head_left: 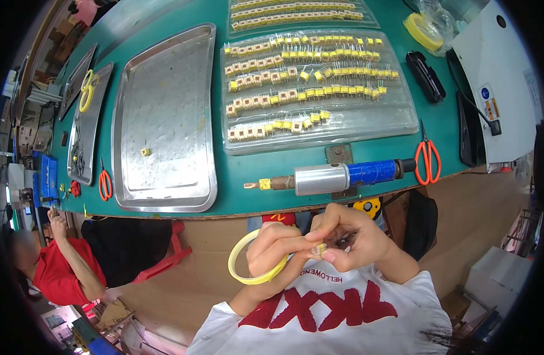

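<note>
Both hands meet in front of my chest, just off the table's near edge. A roll of yellow tape [234, 264] hangs at my left hand [273, 247], whose fingers are closed beside it. My right hand [358, 236] pinches a small yellow-and-pale transformer-like part [319, 250] between thumb and fingers. The left fingertips touch the right ones at this part, and the fingers partly hide it. On the table ahead lies a blue and silver cylindrical tool [322, 179], its tip pointing left with a yellow band near it.
A clear plastic tray [372, 121] holds rows of similar parts; another lies behind. A metal tray [210, 177] holds one part. Orange-handled scissors [427, 163], a black case [426, 77] and a white machine [497, 71] stand right. A person in red [68, 272] sits left.
</note>
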`<state>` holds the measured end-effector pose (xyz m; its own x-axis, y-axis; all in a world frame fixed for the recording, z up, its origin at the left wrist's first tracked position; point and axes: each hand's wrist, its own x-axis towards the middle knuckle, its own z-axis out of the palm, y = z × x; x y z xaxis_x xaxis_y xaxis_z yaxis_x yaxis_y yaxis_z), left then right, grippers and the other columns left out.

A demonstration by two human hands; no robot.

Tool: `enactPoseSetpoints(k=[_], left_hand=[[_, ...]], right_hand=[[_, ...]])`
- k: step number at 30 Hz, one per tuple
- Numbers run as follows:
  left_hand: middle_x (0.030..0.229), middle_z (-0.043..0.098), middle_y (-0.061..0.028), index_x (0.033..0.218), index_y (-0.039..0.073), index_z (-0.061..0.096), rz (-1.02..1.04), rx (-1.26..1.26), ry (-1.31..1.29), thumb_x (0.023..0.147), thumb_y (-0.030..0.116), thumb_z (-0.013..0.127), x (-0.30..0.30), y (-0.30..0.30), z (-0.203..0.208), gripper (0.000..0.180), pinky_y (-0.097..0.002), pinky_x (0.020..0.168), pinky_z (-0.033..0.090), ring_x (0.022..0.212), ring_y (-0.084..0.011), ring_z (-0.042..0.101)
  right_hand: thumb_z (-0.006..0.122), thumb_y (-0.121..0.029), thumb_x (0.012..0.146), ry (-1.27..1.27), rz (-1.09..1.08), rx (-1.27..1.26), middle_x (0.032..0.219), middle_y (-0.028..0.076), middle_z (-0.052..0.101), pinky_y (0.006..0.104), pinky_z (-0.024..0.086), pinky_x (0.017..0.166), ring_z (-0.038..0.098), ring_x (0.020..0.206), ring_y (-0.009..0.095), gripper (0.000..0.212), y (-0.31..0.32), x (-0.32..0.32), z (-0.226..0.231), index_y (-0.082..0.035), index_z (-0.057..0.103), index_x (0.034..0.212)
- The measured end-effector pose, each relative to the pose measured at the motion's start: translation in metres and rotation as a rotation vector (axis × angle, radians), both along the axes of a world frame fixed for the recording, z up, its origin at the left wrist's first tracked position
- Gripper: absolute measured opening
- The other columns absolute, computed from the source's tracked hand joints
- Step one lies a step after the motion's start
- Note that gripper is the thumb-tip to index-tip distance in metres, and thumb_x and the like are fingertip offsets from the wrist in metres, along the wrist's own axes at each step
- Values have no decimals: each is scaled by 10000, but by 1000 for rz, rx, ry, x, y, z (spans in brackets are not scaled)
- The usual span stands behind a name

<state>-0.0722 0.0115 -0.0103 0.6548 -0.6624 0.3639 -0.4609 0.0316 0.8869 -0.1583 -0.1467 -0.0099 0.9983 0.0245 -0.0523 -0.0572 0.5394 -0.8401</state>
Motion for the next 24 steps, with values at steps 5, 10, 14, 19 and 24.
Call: enactPoseSetpoints(k=[5, 10, 14, 19, 24], left_hand=[[808, 591, -63, 857, 25, 655, -3, 32, -118, 614, -30, 764, 3, 2, 2, 272, -295, 610, 434, 680, -199, 553], [805, 570, -71, 854, 29, 670, 137, -5, 101, 641, -28, 773, 0, -2, 2, 243, -273, 595, 462, 669, -174, 556], [810, 558, -66, 869, 35, 681, 138, -13, 97, 654, -35, 771, 0, -4, 3, 243, -260, 586, 463, 671, -154, 555], [812, 557, -64, 879, 36, 685, 127, -12, 47, 646, -36, 771, 2, -3, 3, 259, -258, 582, 457, 669, -156, 554], [801, 556, -58, 890, 38, 688, 133, 0, 10, 623, -43, 772, 2, -2, 3, 292, -270, 590, 446, 673, -168, 548]], right_hand=[[614, 20, 765, -15, 15, -188, 827, 47, 567, 181, 349, 518, 456, 601, 38, 286, -1, 1, 11, -6, 568, 1045], [683, 6, 740, -232, -303, -586, 738, 40, 587, 204, 374, 493, 497, 560, 77, 331, -3, 10, 13, -21, 627, 1065], [711, 54, 689, -445, -371, -743, 766, 39, 603, 224, 449, 542, 563, 615, 126, 372, -7, 9, 6, -28, 662, 1048], [703, 83, 621, -470, -358, -828, 680, 36, 567, 248, 449, 501, 550, 570, 136, 434, -9, 7, 5, -69, 695, 1026], [692, 91, 601, -495, -396, -831, 685, 32, 560, 244, 444, 493, 545, 563, 130, 444, -5, 6, 0, -63, 695, 1017]])
